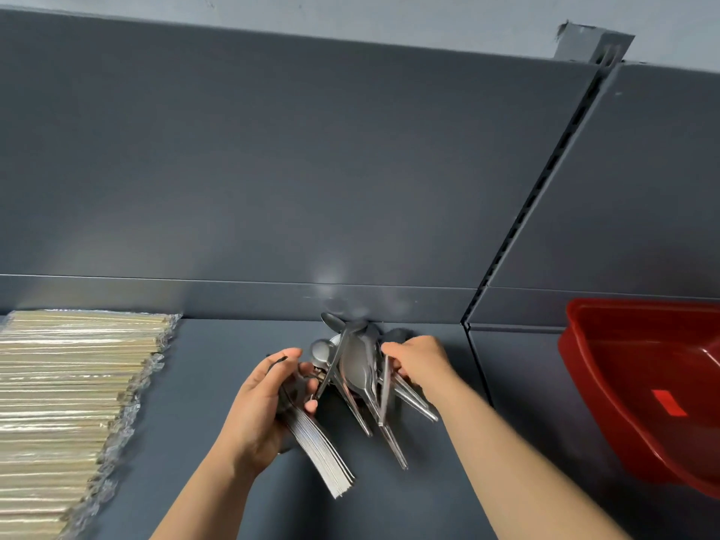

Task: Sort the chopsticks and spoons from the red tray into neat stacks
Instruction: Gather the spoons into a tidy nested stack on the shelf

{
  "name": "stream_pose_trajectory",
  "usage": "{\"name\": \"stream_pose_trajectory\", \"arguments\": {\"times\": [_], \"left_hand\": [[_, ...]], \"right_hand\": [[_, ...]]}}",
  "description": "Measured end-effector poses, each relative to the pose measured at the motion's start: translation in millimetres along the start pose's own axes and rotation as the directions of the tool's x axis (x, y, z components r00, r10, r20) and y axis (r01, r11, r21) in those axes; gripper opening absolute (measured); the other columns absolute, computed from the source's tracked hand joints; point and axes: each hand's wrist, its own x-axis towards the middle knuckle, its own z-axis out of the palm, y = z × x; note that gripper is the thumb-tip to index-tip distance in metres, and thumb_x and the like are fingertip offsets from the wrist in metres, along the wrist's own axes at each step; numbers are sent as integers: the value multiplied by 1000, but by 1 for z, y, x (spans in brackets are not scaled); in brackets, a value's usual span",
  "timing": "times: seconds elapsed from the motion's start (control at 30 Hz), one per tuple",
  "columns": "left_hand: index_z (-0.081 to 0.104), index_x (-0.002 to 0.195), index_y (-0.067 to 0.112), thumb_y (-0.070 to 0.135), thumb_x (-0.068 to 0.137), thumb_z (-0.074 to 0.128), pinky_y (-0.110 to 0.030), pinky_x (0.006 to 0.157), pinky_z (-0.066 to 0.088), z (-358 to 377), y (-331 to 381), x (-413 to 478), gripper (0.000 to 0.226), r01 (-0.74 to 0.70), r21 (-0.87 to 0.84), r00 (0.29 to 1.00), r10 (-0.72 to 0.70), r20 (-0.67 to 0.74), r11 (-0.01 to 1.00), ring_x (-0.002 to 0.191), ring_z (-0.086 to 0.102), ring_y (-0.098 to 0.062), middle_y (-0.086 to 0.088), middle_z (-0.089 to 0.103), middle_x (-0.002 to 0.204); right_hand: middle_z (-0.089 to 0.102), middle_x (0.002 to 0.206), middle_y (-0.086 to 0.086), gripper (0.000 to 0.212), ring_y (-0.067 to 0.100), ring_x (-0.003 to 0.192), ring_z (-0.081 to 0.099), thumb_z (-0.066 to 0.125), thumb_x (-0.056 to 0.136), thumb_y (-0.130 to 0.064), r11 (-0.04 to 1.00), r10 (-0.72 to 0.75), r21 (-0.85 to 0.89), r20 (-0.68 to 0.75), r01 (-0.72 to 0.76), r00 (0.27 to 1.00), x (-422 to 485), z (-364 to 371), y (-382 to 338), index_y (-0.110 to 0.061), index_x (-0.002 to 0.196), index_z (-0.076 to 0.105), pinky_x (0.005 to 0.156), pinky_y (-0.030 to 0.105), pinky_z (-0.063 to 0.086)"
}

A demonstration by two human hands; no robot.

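Standing at a dark grey shelf (218,364), a person works with both bare forearms reaching in from below, seen from the head camera.

The left hand (269,407) has its fingers and thumb curled round a neat stack of spoons (319,454). The bowls are hidden in the palm, and the flat handles stick out towards the lower right, packed edge to edge like a deck of cards.

Just to the right of it, the right hand (417,360) is closed over a loose bunch of spoons (358,368) from above. These splay in several directions, with bowls up near the back panel (272,169) and handles fanning down towards the person. I cannot tell whether the bunch rests on the shelf or is lifted off it. The two hands are close together, and the bunch sits between them.

At the left edge lies a wide, tidy pile of chopsticks (66,403) in clear wrappers, side by side and layered, with the crinkled wrapper ends facing the hands.

Well to the right, past a slotted upright (545,189) that divides the shelving, sits the red tray (607,383), cut off by the frame edge. A brighter red rectangle (668,401) shows on its inner floor; no writing on it can be read, and I see no brand or lettering on the wrappers or spoons.
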Motion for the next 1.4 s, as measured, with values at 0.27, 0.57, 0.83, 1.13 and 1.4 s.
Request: {"name": "stream_pose_trajectory", "arguments": {"times": [0.27,0.57,0.83,1.13,1.4], "left_hand": [[63,102,11,11,95,54,-27,42,42,9,1,4,12,14,4,1000,-14,10,1000,50,57,-22,-15,62,81],[65,97,11,13,94,55,-28,41,43,13,4,4,11,21,15,1000,-21,11,1000,53,59,-22,-13,64,83],[65,97,10,17,86,63,-28,43,45,11,4,2,13,31,-23,999,-31,16,999,54,61,-24,-15,65,84],[62,105,9,27,78,69,-38,59,56,24,-8,3,34,71,-27,993,-68,98,997,78,69,-26,-13,68,90],[73,88,12,36,74,74,-38,63,58,31,-18,-4,28,66,13,977,-67,203,998,71,69,-29,-16,71,89]], "right_hand": [[59,72,9,18,14,50,59,50,97,-8,977,-98,205,209,55,973,10,-15,-9,-6,79,50,51,26,54],[34,50,-7,47,12,49,30,82,64,-32,963,-204,-177,21,204,979,12,15,-5,-19,57,37,42,25,22],[39,62,4,28,16,58,37,61,85,-23,977,-194,-58,138,204,971,9,0,-8,-18,68,39,57,29,29],[58,65,-7,16,5,47,37,50,93,-11,894,-367,-97,403,438,839,-56,-34,-23,-13,78,53,49,21,29],[65,67,-13,30,-5,57,60,48,93,3,897,-388,-25,436,442,812,-87,-18,-3,-3,116,67,61,13,48]]}}
